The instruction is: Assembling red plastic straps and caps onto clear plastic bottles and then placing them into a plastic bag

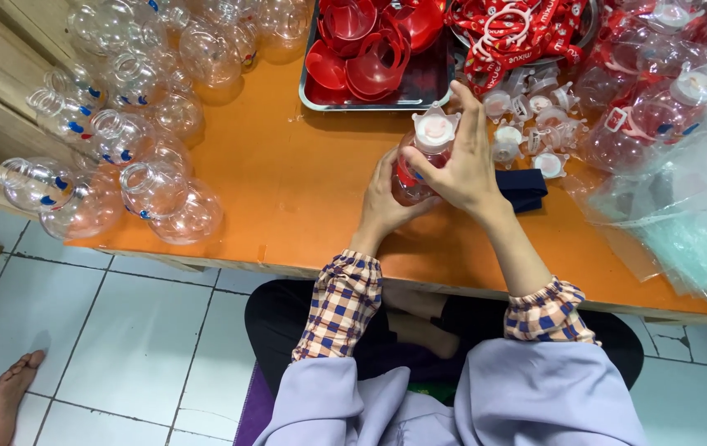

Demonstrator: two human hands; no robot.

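Note:
A clear plastic bottle [424, 150] with a white cap and a red band stands on the orange table [287, 190]. My left hand [385, 202] cups its lower body from the near side. Over the upper part and the cap edge wraps my right hand [462, 161], index finger stretched upward. Both hands grip the same bottle.
Several empty clear round bottles [134, 107] lie at the table's left. A metal tray [374, 102] of red plastic rings sits at the back. Red straps [514, 33], white caps [535, 116] and bagged finished bottles [659, 99] fill the right. Someone's bare foot [11, 396] rests on the tiled floor.

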